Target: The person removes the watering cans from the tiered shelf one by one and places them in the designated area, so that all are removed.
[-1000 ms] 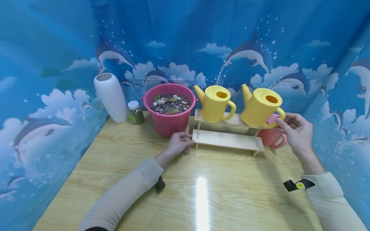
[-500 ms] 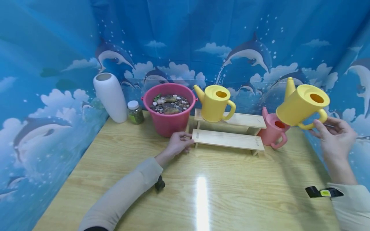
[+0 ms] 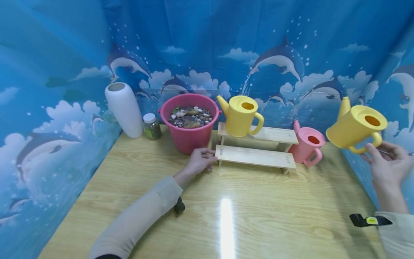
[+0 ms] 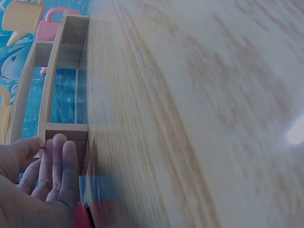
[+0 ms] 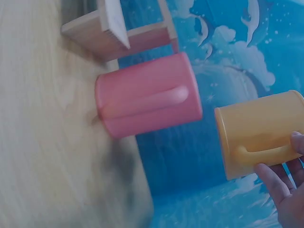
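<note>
We see a yellow watering can (image 3: 347, 127) tilted aloft near the table's (image 3: 275, 208) back-right corner, a two-step wooden stand (image 3: 252, 155) upright near the back edge.

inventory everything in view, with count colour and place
table: 1, pale wood, centre
curtain: count unclear, blue, behind and beside table
vase: 1, white, back left
jar: 1, clear and green, right of vase
bucket: 1, pink, right of jar
stones: many, mixed, in bucket
shelf: 1, pale wood, right of bucket
first watering can: 1, yellow, atop shelf
second watering can: 1, yellow, in the air, far right
third watering can: 1, pink, right of shelf
left hand: 1, bare, pinching shelf's left end
right hand: 1, bare, holding second watering can
sleeves: 2, pale, forearms
wrist gear: 2, black, at wrists
</note>
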Demonstrator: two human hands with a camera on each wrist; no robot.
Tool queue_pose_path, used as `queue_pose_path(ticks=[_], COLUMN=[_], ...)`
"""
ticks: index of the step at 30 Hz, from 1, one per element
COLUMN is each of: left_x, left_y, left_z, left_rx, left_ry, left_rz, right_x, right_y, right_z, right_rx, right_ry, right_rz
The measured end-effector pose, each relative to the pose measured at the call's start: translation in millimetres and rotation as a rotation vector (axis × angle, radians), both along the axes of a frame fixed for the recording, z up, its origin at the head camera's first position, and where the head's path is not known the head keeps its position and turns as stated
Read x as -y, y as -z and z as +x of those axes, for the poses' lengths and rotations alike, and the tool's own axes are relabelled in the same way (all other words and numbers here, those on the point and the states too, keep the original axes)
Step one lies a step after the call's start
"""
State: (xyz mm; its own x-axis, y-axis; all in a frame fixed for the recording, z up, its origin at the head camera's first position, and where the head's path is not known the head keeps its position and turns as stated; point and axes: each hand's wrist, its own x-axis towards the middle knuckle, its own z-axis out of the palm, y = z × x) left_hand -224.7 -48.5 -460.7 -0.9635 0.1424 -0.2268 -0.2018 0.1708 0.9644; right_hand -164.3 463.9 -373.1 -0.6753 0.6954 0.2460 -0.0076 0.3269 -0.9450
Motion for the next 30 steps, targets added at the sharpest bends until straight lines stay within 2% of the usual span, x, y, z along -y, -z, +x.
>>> queue_pose_path(ticks=[7, 12, 14, 21, 30], left_x=[-1.2, -1.4, -1.2, 0.0, 0.2], left_y=[-0.3, -0.2, -0.4, 0.6, 2.4], left_z=[-0.2, 0.1, 0.0, -0.4, -1.0], left_rx=[-0.006, -0.004, 0.002, 0.007, 0.026], left_ry=[0.005, 0.004, 0.003, -0.013, -0.006], left_rz=[0.0, -0.009, -0.006, -0.008, 0.025], right_x=[-10.7, -12.2, -12.3, -11.7, -12.6], right_y=[24.7, 42.3, 49.1, 65.9, 81.8], right_z=[4.2, 5.0, 4.4, -0.5, -5.1], right_rx=[-0.016, 0.024, 0.05, 0.039, 0.063], right_ry=[0.009, 0.035, 0.045, 0.004, -0.018], right_rz=[0.035, 0.01, -0.016, -0.311, -0.367])
